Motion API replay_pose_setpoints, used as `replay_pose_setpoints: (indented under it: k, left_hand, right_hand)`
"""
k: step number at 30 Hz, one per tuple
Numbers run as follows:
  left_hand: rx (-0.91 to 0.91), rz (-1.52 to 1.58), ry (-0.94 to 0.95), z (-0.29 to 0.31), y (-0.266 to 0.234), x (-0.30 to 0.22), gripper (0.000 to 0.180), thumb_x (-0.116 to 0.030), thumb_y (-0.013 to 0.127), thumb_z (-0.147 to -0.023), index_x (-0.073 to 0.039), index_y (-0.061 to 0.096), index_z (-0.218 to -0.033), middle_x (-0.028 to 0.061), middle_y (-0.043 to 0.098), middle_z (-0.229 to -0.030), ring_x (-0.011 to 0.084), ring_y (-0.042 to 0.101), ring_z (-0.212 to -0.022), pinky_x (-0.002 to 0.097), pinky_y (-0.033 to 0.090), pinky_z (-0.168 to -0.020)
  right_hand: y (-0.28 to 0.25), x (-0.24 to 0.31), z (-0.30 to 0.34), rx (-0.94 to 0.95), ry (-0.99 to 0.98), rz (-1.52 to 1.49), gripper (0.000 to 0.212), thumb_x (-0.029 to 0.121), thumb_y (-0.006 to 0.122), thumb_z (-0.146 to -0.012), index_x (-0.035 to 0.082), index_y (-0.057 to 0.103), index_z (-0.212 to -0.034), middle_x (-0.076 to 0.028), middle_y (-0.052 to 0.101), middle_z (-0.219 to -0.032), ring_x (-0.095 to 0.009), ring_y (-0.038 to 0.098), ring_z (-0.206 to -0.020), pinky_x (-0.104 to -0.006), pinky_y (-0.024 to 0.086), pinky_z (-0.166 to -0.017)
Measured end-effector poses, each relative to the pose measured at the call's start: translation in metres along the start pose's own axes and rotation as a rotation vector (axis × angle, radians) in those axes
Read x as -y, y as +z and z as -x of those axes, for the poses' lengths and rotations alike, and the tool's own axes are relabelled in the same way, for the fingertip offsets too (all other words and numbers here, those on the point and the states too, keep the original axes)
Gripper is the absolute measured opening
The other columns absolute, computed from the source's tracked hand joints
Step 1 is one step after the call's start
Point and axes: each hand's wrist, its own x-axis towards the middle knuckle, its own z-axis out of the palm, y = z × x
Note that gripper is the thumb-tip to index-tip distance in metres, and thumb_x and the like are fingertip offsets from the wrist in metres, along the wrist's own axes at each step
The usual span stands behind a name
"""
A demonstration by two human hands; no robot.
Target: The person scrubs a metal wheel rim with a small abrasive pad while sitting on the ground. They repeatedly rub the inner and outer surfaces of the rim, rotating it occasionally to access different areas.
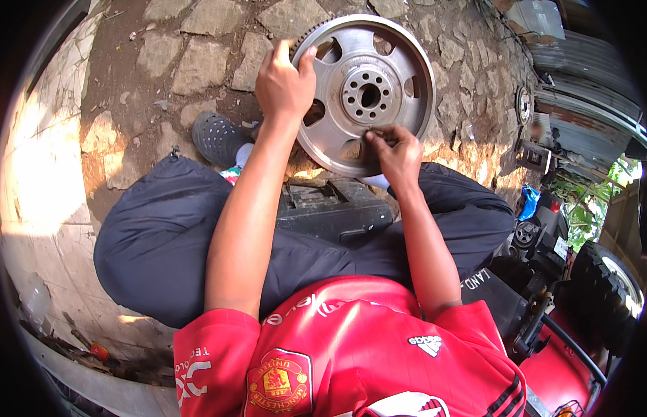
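Observation:
A grey metal flywheel (345, 126) stands tilted in front of me, with a toothed outer rim, several wide openings and a ring of bolt holes around its centre bore. My left hand (285, 87) is closed on its upper left rim, with the thumb on the face side. Near the lower right of the face, my right hand (396, 153) has thumb and fingers pinched together against the metal. Whatever lies in that pinch, if anything, is hidden. Just below the flywheel is a black plastic case (334, 215) between my legs; whether the flywheel rests on it I cannot tell.
Uneven stone paving (212, 66) spreads ahead, with pale tiles (52, 208) at the left. A dark clog (222, 139) is on my foot. On the right are a red vehicle (563, 368), a large black tyre (608, 295) and corrugated metal sheets (580, 66).

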Motion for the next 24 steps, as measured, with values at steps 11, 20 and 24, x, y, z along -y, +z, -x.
replay_pose_setpoints:
  k: [11,20,24]
  left_hand:
    - [-0.136,-0.067,0.215,0.003,-0.026,-0.014,0.042,-0.037,0.078,-0.096,-0.008,0.074,-0.125,0.0163,0.07,-0.124,0.0349,0.065,-0.119,0.047,0.051,-0.106]
    - [0.636,0.456,-0.223,0.111,-0.062,-0.11,0.049,-0.032,0.066,-0.11,-0.001,0.062,-0.148,0.0167,0.072,-0.135,0.023,0.07,-0.123,0.0361,0.06,-0.094]
    - [0.601,0.751,-0.581,0.138,-0.046,-0.1,0.038,-0.023,0.054,-0.116,0.001,0.06,-0.145,0.015,0.074,-0.121,0.0196,0.072,-0.106,0.0343,0.06,-0.085]
  right_hand:
    - [0.001,-0.036,0.034,-0.141,0.063,-0.626,0.022,0.008,0.084,-0.094,0.001,0.079,-0.114,-0.008,0.082,-0.103,-0.013,0.075,-0.091,-0.028,0.058,-0.085]
    - [-0.031,-0.007,0.038,-0.185,-0.05,-0.827,0.017,0.004,0.082,-0.092,0.001,0.075,-0.106,-0.009,0.083,-0.102,-0.015,0.076,-0.087,-0.0291,0.06,-0.082]
    - [-0.034,0.004,0.055,-0.107,-0.332,-0.667,0.02,0.009,0.082,-0.082,0.006,0.082,-0.102,-0.011,0.081,-0.109,-0.033,0.075,-0.104,-0.041,0.06,-0.089]
